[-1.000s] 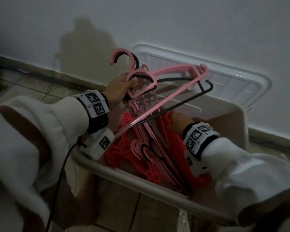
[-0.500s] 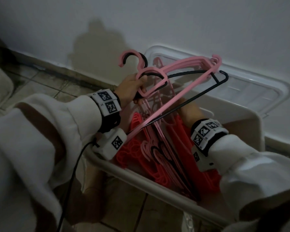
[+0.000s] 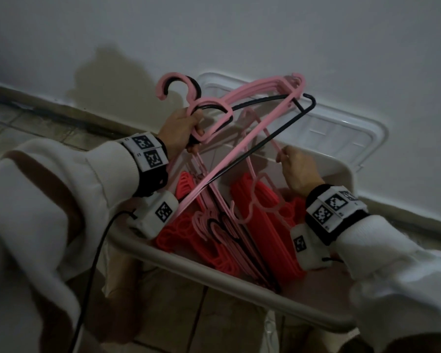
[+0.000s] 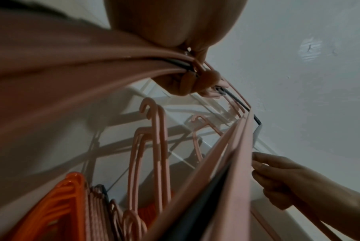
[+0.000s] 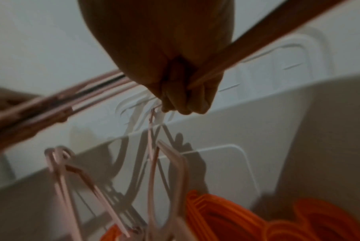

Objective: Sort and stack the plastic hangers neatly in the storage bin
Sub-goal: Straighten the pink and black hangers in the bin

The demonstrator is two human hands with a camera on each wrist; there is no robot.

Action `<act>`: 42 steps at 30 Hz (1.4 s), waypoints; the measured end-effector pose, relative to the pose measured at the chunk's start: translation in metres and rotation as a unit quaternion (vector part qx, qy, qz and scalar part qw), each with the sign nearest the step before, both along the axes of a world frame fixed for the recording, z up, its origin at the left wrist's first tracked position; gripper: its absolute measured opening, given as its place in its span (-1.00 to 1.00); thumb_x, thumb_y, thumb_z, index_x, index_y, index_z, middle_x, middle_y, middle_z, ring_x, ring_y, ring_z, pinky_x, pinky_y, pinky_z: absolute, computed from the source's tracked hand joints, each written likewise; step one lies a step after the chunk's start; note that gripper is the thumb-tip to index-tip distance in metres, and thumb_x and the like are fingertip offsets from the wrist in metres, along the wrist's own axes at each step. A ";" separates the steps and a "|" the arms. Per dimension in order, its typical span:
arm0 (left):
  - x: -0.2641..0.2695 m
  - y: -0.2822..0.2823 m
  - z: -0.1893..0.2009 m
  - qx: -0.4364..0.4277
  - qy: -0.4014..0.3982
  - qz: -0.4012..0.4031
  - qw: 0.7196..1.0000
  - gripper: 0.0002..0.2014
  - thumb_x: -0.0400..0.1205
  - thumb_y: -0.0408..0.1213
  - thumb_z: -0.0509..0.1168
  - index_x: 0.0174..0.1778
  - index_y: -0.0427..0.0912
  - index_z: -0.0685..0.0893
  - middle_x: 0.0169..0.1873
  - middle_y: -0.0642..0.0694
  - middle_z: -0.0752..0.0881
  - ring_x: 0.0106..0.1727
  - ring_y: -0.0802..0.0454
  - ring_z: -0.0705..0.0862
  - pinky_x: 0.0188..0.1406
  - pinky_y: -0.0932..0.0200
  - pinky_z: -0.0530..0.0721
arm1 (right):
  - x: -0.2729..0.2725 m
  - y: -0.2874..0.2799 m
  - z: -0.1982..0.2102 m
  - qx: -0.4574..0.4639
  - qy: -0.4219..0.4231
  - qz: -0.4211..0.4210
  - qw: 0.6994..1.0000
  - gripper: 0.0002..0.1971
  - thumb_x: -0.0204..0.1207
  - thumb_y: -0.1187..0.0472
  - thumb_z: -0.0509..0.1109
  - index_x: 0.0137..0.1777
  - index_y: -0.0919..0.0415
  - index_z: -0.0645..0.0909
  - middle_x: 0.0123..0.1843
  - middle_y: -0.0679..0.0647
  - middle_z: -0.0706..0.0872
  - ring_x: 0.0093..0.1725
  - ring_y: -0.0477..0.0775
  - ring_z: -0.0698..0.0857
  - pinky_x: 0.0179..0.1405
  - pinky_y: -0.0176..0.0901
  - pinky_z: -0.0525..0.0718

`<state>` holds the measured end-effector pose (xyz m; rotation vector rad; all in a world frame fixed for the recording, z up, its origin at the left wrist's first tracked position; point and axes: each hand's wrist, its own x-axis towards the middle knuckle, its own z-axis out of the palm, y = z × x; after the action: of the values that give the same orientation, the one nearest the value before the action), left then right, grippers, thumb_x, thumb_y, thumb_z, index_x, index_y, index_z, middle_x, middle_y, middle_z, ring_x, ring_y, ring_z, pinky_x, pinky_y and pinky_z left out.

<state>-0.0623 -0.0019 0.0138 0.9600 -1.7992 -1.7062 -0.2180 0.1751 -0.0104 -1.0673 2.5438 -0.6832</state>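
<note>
My left hand (image 3: 183,128) grips a bundle of pink hangers with one black hanger (image 3: 262,138) by their necks, held above the white storage bin (image 3: 239,284). My right hand (image 3: 297,169) pinches the thin bar of a single pink hanger (image 3: 260,174) that it holds up out of the bin. Red hangers (image 3: 262,220) lie stacked in the bin, with more pink and black ones between them. In the left wrist view the bundle (image 4: 226,163) runs past the right hand (image 4: 282,176). In the right wrist view the fingers (image 5: 185,97) close on the pink bar.
The bin's clear lid (image 3: 341,133) leans against the white wall (image 3: 265,34) behind the bin. Tiled floor (image 3: 178,314) lies in front, with a baseboard along the wall. A black cable (image 3: 92,271) hangs from my left wrist.
My right hand has come up from among the red hangers and now lifts one pink hanger by its bar. The left hand's bundle has stayed raised.
</note>
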 end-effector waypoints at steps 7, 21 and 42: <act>-0.010 0.011 -0.004 0.001 -0.013 -0.012 1.000 -0.62 0.76 -0.24 0.06 -0.41 -0.21 0.40 -0.83 -0.01 0.46 -0.86 0.17 0.38 -0.81 0.44 0.30 | 0.000 0.043 0.010 -0.114 -0.272 -0.162 0.942 -0.73 0.69 0.30 0.03 -0.26 0.13 0.36 -0.45 0.08 0.32 -0.71 -0.14 0.41 -0.81 -0.47 0.26; -0.006 0.035 -0.014 -0.055 -0.152 -0.163 0.973 -0.56 0.74 -0.16 0.07 -0.44 -0.29 0.46 -0.73 0.00 0.51 -0.83 0.22 0.37 -0.81 0.41 0.31 | 0.038 0.072 0.080 -0.362 -0.383 0.014 0.850 -0.87 0.66 0.30 0.12 -0.07 0.10 0.44 -0.48 -0.04 0.47 -0.55 -0.11 0.44 -0.50 -0.34 0.47; 0.013 0.022 -0.023 0.141 -0.140 -0.323 0.925 -0.29 0.36 0.08 0.49 0.29 -0.34 0.56 0.23 -0.17 0.51 0.14 -0.14 0.45 0.02 0.16 0.46 | 0.042 0.022 0.000 0.067 -0.070 0.371 0.924 -0.82 0.51 0.40 0.38 0.07 0.41 0.71 -0.16 0.30 0.79 -0.16 0.05 0.73 -0.23 -0.57 0.46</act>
<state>-0.0494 0.0199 -0.0094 0.7949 -2.2751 -2.3775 -0.1761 0.1967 -0.0104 -1.6997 1.8075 -0.3449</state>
